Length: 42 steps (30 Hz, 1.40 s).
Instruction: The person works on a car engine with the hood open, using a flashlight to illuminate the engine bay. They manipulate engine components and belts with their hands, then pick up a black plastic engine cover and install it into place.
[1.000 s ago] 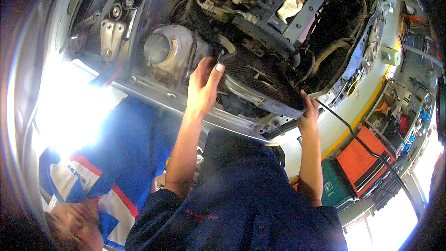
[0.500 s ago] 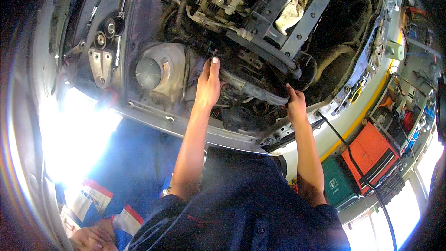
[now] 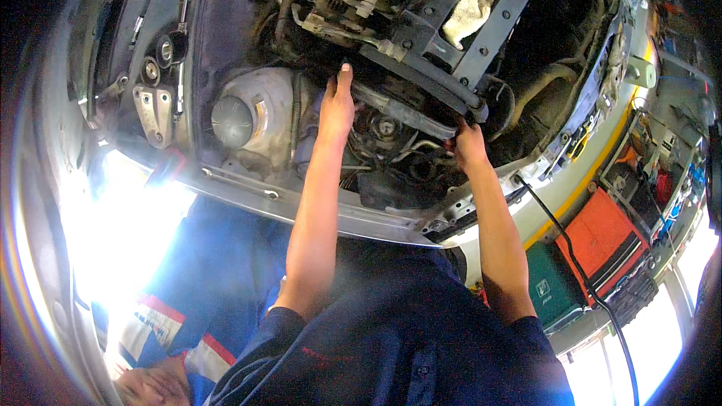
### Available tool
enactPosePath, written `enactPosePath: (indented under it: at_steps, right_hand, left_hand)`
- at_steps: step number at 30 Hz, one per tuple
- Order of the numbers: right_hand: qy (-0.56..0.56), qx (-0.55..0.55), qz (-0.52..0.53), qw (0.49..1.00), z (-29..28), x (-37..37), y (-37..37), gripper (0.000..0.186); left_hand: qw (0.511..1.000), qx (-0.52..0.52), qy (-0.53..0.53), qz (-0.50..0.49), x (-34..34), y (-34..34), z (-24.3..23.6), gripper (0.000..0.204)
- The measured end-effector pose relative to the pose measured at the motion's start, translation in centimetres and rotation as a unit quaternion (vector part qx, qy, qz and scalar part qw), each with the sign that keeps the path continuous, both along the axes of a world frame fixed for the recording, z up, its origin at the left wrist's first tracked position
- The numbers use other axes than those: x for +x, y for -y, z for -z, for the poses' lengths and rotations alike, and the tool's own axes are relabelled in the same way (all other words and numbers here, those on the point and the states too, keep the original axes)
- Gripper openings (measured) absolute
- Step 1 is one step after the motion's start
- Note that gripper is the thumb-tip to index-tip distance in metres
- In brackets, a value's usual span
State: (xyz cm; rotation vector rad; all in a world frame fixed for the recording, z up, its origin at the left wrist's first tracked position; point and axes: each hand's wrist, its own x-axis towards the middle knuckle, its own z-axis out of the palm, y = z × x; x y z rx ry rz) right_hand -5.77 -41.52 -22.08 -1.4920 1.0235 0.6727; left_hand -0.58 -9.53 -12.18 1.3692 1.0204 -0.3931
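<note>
I look up into the underside of a grey car body (image 3: 226,0), its open engine bay (image 3: 421,68) filling the upper middle of my view, crowded with dark metal parts, hoses and brackets. A pale silver sill edge of the body (image 3: 353,218) runs across below the bay, bending with the lens. Lower left, a second person in a blue work suit with red and white patches (image 3: 203,293) stands close beside me, next to a very bright washed-out patch. At the right edge sit an orange flat case (image 3: 602,237) and a dark green box (image 3: 553,286), side by side, with a thin black cable (image 3: 579,271) trailing across them.

Inside the bay, a dark grey ribbed metal crossmember (image 3: 496,22) slants from upper right toward the middle, and a crumpled off-white rag (image 3: 474,4) lies against it. To the left, a dull silver round housing with a domed cap (image 3: 237,120) sits by the wheel arch.

The thing I work on is a long grey metal bar (image 3: 410,113), lying slanted under the crossmember, between my two hands. My left hand (image 3: 336,105) reaches up with fingers stretched flat, pressing against the bar's left end, not curled round it. My right hand (image 3: 468,144) is at the bar's right end, fingers closed about it, though the fingertips are hidden behind the part.
</note>
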Motion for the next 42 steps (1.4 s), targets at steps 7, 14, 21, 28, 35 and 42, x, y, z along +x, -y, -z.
enactPosePath:
  at_steps: [7,14,21,28,35,42]
  right_hand:
    - [0.065,-0.035,-0.066,0.995,1.4,-1.2,-0.1,0.032]
    - [0.059,0.017,0.008,0.998,-2.7,0.1,-2.9,0.027]
    - [0.029,0.02,0.003,0.999,-3.1,0.4,-3.0,0.025]
    - [0.068,-0.019,-0.013,0.997,-2.6,0.6,-3.2,0.023]
    - [0.036,0.006,0.011,0.999,-3.3,0.9,-3.6,0.022]
    - [0.034,-0.008,0.034,0.999,-0.7,-0.3,-2.9,0.027]
  left_hand:
    - [0.999,0.016,0.028,-0.023,1.5,0.5,-1.9,0.09]
    - [0.998,0.07,0.004,0.006,1.5,0.0,-1.6,0.09]
    - [0.99,0.099,-0.028,0.095,2.1,-0.4,-3.8,0.094]
    - [0.997,0.066,-0.006,0.039,1.4,-0.5,-0.7,0.095]
    - [0.999,0.046,-0.002,0.018,1.6,-0.1,-1.0,0.095]
    - [0.999,-0.017,0.026,-0.023,0.9,-0.3,1.9,0.089]
